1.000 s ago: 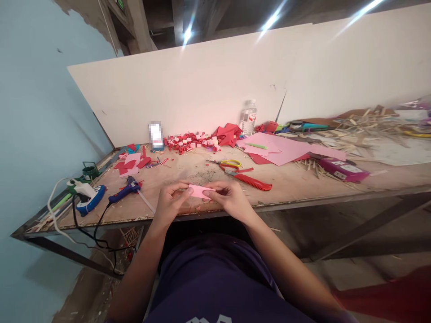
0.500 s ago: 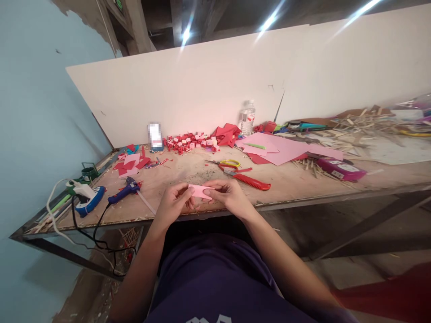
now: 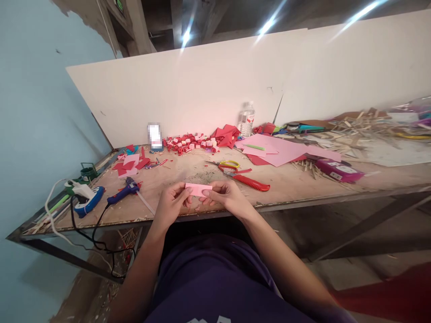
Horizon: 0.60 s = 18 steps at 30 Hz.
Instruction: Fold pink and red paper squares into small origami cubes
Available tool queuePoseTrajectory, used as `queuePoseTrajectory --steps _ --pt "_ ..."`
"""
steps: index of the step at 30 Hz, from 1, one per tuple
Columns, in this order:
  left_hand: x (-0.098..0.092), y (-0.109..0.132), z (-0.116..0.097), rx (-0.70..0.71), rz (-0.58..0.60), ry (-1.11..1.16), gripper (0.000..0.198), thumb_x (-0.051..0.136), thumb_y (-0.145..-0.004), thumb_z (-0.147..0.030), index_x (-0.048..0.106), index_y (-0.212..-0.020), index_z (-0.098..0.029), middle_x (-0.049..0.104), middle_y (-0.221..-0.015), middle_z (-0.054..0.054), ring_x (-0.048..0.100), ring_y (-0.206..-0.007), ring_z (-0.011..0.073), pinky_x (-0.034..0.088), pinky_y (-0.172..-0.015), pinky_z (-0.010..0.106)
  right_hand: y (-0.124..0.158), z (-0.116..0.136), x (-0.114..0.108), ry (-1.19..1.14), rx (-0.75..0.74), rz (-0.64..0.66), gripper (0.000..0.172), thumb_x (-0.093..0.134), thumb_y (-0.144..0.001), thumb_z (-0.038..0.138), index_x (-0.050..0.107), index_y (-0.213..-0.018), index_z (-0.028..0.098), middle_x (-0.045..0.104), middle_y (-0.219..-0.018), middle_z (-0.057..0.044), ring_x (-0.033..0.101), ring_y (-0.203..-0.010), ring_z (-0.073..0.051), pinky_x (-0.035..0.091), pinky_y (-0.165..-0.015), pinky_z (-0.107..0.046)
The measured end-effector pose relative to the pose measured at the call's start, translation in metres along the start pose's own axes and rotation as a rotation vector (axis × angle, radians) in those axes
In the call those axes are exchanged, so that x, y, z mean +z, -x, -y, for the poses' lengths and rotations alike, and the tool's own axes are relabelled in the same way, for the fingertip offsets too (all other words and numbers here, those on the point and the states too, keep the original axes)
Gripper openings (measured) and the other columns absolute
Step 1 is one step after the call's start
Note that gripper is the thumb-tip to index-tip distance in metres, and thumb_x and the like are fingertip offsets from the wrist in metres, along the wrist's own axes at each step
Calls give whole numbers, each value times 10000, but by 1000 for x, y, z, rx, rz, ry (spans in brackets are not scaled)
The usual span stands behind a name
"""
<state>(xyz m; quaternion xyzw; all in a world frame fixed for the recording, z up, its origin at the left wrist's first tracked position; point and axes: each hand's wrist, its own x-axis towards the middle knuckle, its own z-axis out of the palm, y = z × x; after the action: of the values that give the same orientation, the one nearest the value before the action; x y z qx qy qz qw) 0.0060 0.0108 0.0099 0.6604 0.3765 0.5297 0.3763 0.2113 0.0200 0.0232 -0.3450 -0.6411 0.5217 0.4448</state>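
A small pink paper strip [image 3: 198, 189] is held just above the near edge of the wooden workbench [image 3: 296, 181]. My left hand [image 3: 172, 204] pinches its left end with thumb and fingers. At the strip's right end my right hand [image 3: 226, 198] is closed on it too. The strip stands nearly upright, its flat face toward me. Both hands are in front of my lap.
A blue glue gun [image 3: 124, 190] with its cable lies to the left. Scissors [image 3: 226, 165] and a red utility knife [image 3: 251, 182] lie behind my hands. Further back are small red and pink pieces [image 3: 190, 142], pink sheets [image 3: 278, 150], a water bottle [image 3: 247, 119] and wooden sticks [image 3: 357, 128].
The pink strip has been turned from lying tilted to standing more upright between my fingers. Both hands stayed in about the same place.
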Motion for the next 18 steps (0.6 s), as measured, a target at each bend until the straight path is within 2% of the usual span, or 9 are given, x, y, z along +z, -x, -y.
queuePoseTrajectory --steps 4,9,12,18 --pt "1 2 0 21 43 -82 298 596 -949 -383 607 -739 -172 580 -614 -30 547 -556 102 441 -590 213 -1 -2 0 51 -44 -27 393 831 -751 494 773 -867 123 725 -735 -41 643 -644 -145 512 -598 -245" --pt "1 1 1 26 14 -72 277 584 -954 -406 627 -803 -177 576 -629 -27 538 -571 111 440 -593 217 -2 -7 -2 47 -17 -35 408 823 -756 498 783 -905 121 747 -732 -60 697 -678 -185 539 -599 -259" --pt "-1 0 1 19 -18 -35 299 602 -942 -443 651 -828 -171 574 -638 -23 534 -577 111 441 -593 217 -1 -7 -2 50 -31 -65 389 816 -764 501 789 -871 128 756 -709 -71 704 -652 -197 550 -602 -277" --pt "-1 0 3 12 -1 -15 320 613 -934 -457 651 -801 -168 567 -630 -22 528 -572 108 439 -590 221 1 -5 0 56 -70 -120 360 802 -778 500 791 -771 140 747 -656 -70 687 -608 -192 543 -596 -283"
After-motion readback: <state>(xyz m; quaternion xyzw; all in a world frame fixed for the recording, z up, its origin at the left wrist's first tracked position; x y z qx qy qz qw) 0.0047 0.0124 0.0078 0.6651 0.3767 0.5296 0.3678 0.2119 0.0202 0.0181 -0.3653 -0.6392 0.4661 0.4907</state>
